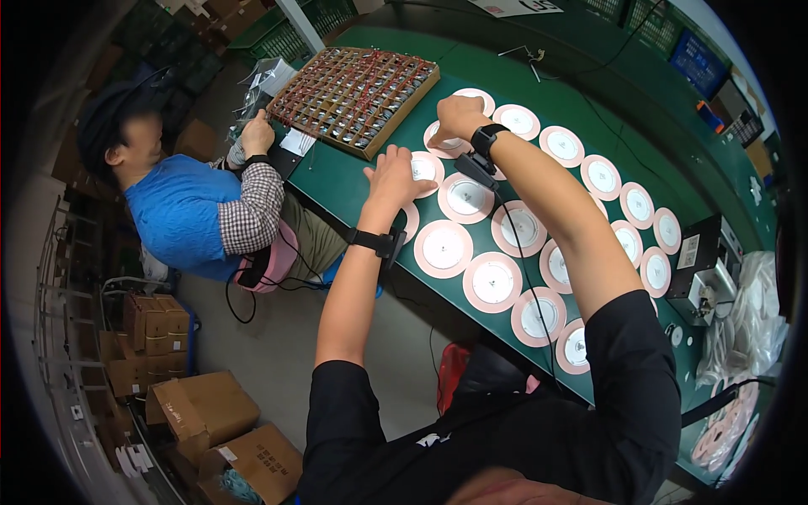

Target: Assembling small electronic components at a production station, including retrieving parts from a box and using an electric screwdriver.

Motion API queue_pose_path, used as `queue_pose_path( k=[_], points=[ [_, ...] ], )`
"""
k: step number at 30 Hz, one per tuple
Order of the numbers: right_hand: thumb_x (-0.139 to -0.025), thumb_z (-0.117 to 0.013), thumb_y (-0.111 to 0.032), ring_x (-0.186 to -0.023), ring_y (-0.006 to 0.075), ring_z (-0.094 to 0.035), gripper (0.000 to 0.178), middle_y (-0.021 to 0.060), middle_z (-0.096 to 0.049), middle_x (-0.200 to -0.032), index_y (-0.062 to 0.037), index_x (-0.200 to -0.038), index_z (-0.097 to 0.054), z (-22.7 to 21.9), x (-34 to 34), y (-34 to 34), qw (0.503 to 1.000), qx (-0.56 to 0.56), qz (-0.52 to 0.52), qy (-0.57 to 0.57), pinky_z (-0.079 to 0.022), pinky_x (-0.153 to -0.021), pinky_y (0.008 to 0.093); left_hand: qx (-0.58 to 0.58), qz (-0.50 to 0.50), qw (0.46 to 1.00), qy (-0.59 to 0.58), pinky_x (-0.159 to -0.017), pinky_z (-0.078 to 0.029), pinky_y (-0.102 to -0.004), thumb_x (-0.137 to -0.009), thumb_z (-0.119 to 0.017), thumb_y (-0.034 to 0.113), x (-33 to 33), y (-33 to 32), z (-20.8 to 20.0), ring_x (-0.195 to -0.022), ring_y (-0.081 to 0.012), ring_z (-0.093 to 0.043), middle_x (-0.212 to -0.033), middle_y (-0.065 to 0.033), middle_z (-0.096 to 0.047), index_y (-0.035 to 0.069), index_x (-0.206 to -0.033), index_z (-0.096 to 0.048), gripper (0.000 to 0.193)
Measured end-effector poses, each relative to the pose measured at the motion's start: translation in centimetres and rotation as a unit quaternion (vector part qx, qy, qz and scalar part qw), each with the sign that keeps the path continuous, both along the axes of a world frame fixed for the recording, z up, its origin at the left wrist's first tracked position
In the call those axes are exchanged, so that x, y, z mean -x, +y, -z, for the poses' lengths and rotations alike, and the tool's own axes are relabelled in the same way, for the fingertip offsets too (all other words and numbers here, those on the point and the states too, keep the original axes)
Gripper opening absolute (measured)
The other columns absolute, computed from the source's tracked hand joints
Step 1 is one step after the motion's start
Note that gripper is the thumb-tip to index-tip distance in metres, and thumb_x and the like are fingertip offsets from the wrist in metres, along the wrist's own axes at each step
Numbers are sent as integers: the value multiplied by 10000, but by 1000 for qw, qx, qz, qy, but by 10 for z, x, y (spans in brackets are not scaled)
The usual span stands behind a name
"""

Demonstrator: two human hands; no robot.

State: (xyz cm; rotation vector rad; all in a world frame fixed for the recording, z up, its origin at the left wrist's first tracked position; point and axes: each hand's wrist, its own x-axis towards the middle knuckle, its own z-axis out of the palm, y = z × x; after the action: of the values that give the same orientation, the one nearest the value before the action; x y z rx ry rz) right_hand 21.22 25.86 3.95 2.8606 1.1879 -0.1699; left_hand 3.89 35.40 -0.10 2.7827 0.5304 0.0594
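Rows of round discs with pink rims and white centres lie on a green workbench [438, 290]. My left hand [394, 178] is at the far left end of the rows, fingers spread, its thumb side against the rim of one disc [425, 171]. To its right, my right hand [459, 116] reaches down with curled fingers and thumb over another disc [448, 146]. The fingertips come together at that disc's left edge; whatever is between them is too small to tell. Both wrists wear black straps with small devices.
A divided cardboard tray [370, 147] of small parts with red wires stands left of my hands. A co-worker in a blue top [181, 210] sits beyond it. A black and metal device [703, 269] and plastic bags [745, 316] are at right. Cardboard boxes [206, 408] stand lower left.
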Motion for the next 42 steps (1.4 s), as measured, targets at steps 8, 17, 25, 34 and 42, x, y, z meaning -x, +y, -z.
queue_pose_path(
  k=[8,17,25,34,42],
  points=[
    [-605,-904,-505,-973,326,-753,638,155,-772,-1031,-50,-1037,-788,0,-11,0,999,-1,-14,46,-606,-814,438,-5,4,1000,12,-1024,-381,-666,-678,-925,442,-4,1,1,-1243,-346,-548,-1298,-132,-568,20,-1227,-618,758],
    [-680,-883,-368,-994,347,-745,512,176,-765,-1036,-24,-1040,-767,6,-16,-3,999,-24,-20,26,-605,-846,437,-27,5,1000,14,-972,-391,-622,-685,-921,457,-3,2,3,-1219,-341,-561,-1271,-124,-582,41,-1215,-623,737],
    [-680,-890,-284,-986,365,-737,462,204,-752,-1026,-5,-1020,-747,14,-23,-5,998,-48,-41,30,-607,-830,444,-28,6,999,15,-973,-391,-621,-685,-919,459,-1,1,1,-1213,-338,-562,-1265,-125,-582,37,-1213,-621,739],
    [-735,-854,-287,-950,361,-733,412,218,-742,-1004,12,-995,-745,20,-17,-11,995,-60,-73,21,-603,-810,437,-39,7,999,11,-947,-399,-594,-696,-913,468,1,2,0,-1206,-332,-562,-1257,-123,-586,40,-1208,-622,728],
    [-764,-852,-341,-957,365,-726,432,191,-739,-1025,-4,-1011,-742,42,-18,-18,991,-100,-85,-29,-593,-828,442,-62,21,998,8,-946,-403,-582,-706,-894,511,0,1,-2,-1191,-320,-574,-1237,-128,-604,22,-1188,-633,735]
  ],
)
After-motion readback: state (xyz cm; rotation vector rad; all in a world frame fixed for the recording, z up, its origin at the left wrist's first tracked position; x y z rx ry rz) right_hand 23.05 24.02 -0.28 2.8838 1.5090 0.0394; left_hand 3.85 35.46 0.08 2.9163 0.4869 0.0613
